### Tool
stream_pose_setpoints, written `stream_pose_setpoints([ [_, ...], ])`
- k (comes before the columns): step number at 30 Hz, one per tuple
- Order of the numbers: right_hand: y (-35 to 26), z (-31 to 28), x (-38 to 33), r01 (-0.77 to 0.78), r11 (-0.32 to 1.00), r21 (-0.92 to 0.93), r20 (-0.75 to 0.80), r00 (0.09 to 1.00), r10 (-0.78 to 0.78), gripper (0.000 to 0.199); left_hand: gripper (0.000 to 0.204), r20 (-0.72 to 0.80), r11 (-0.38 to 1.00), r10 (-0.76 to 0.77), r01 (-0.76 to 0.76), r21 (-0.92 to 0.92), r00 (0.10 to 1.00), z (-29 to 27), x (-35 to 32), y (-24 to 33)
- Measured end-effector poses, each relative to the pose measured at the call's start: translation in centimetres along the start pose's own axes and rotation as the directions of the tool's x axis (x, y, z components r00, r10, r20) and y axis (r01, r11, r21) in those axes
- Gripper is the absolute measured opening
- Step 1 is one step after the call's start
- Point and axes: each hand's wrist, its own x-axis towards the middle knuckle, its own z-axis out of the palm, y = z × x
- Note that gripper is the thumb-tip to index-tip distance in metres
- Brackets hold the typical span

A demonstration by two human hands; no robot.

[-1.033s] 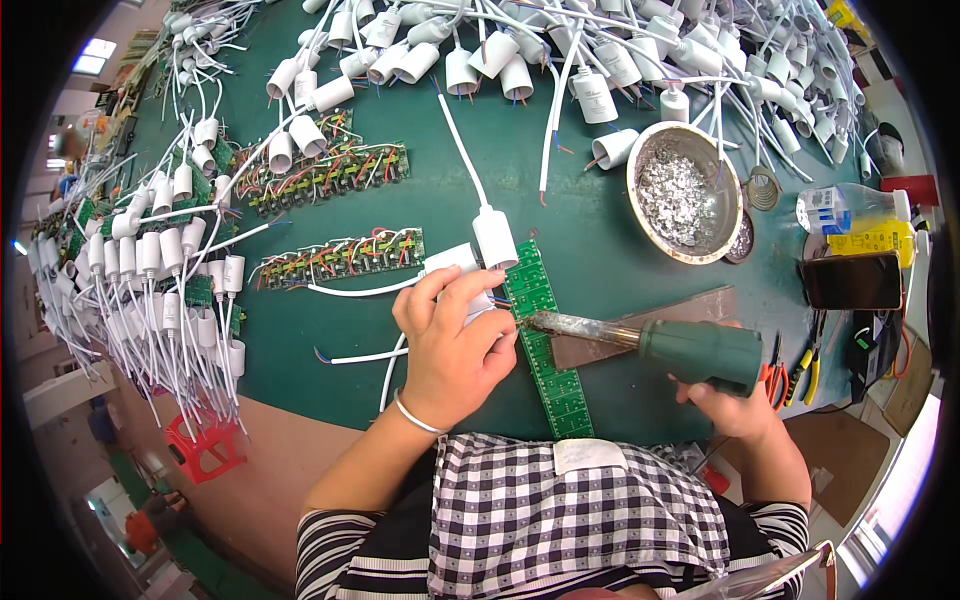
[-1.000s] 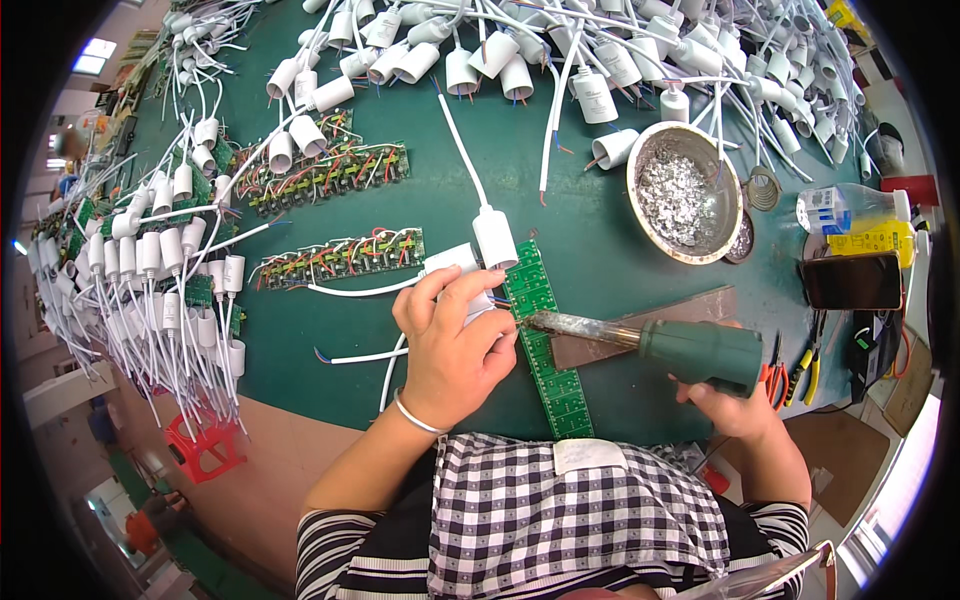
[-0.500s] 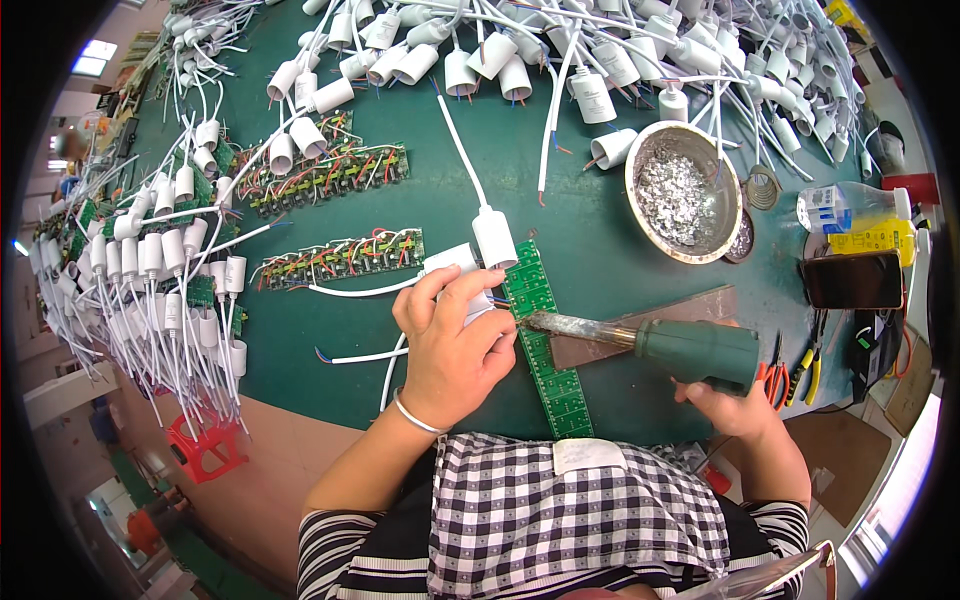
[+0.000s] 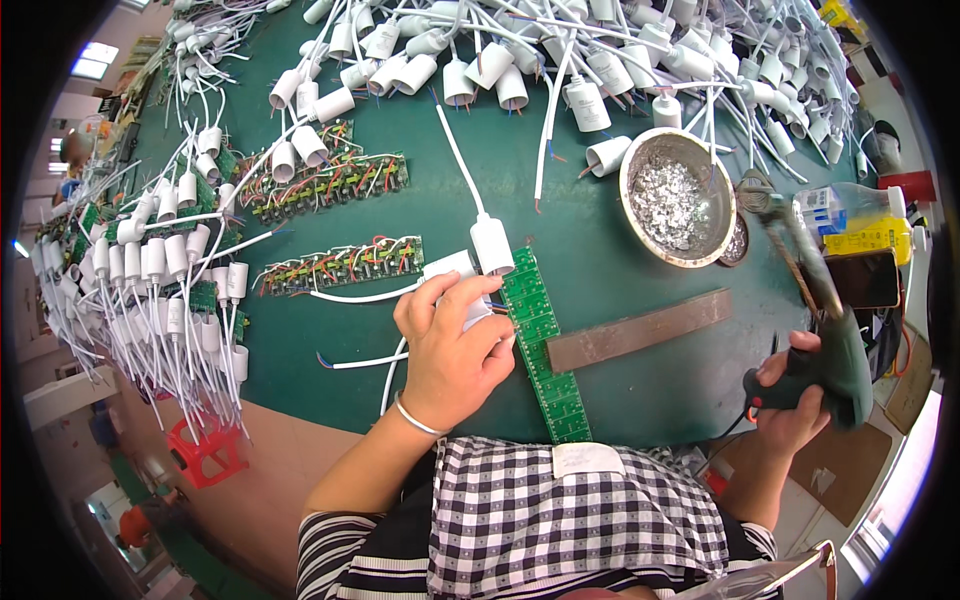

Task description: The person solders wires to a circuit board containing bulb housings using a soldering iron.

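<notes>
My left hand (image 4: 450, 345) is closed on a white cylindrical socket (image 4: 452, 266), its fingers curled at the left edge of a green circuit board strip (image 4: 555, 375). Short wires run from the socket to the board. Another white socket (image 4: 490, 246) with a cable lies just beyond the fingertips, against the board's top end. Off to the right, my right hand (image 4: 795, 400) grips a green soldering gun (image 4: 848, 365) by its handle. Its long metal barrel (image 4: 815, 265) points away from me, clear of the board, toward a small metal stand (image 4: 757, 190).
A brown bar (image 4: 640, 330) lies by the board. A bowl of silvery scraps (image 4: 628, 205) stands beyond. Wired boards (image 4: 340, 262) and heaps of white sockets (image 4: 590, 105) fill the left and far side. A phone (image 4: 862, 280) and a plastic bottle (image 4: 860, 205) are at right.
My right hand has swung the soldering gun off the board to the right, its barrel turning from leftward to pointing away. The left hand stays in place.
</notes>
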Motion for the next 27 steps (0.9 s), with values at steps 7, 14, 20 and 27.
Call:
stream_pose_setpoints([
  [7,0.0,-1.0,-0.4,0.057,0.993,-0.103,-0.024,0.998,-0.060,0.048,0.017,-0.004,0.999,0.016,-0.016,0.031,1.000,0.2,-0.4,0.1],
  [14,-0.9,-0.5,-1.0,0.002,0.996,0.084,-0.199,0.980,0.014,0.048,0.037,-0.023,1.000,0.015,-0.015,0.008,1.000,-0.4,-0.7,0.2],
  [20,-0.1,-0.8,-2.3,0.016,0.994,0.110,-0.194,0.981,0.006,0.045,0.053,0.016,0.986,-0.003,0.001,0.165,1.000,-2.0,-2.0,-0.8],
  [27,0.7,-0.4,-2.1,0.016,0.994,0.109,-0.215,0.976,0.008,0.050,0.027,0.066,0.848,0.310,-0.308,0.431,0.948,-3.7,0.1,-0.2],
])
